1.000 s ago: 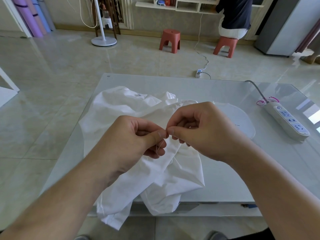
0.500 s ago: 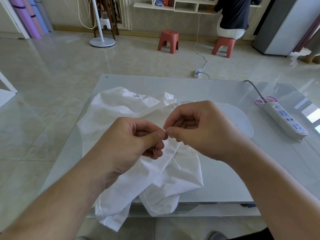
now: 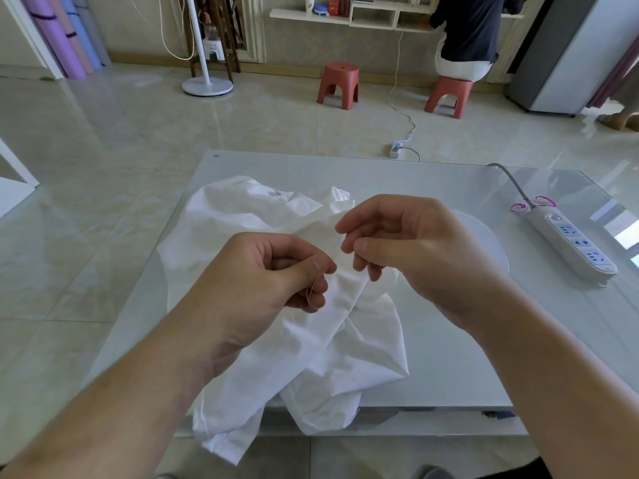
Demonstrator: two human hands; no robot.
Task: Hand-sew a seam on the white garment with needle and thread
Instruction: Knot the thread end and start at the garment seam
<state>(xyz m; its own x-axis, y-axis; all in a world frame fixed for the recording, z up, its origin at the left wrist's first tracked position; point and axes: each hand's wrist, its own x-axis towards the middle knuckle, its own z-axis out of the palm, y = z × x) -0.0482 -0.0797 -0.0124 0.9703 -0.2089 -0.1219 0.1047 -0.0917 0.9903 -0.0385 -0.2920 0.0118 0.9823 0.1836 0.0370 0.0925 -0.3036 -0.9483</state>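
Note:
The white garment [image 3: 242, 223] lies crumpled on the glass table [image 3: 449, 340], and one end hangs over the near edge. My left hand [image 3: 262, 285] pinches a thin pale thread [image 3: 310, 295] between thumb and forefinger just above the cloth. A short loop of it hangs below the fingers. I cannot make out the needle. My right hand [image 3: 415, 250] hovers just right of the left, thumb and forefinger parted and the other fingers loosely curled. Nothing shows in its grasp.
A white power strip [image 3: 574, 242] with a grey cable and pink bands lies at the table's right. A pale round disc [image 3: 491, 243] sits partly behind my right hand. On the floor beyond are two red stools [image 3: 337, 83], a fan stand [image 3: 207, 86] and a seated person [image 3: 466, 32].
My hands met fingertip to fingertip earlier. Now the right hand has drawn away up and to the right and its pinch has opened. The left hand keeps its pinch.

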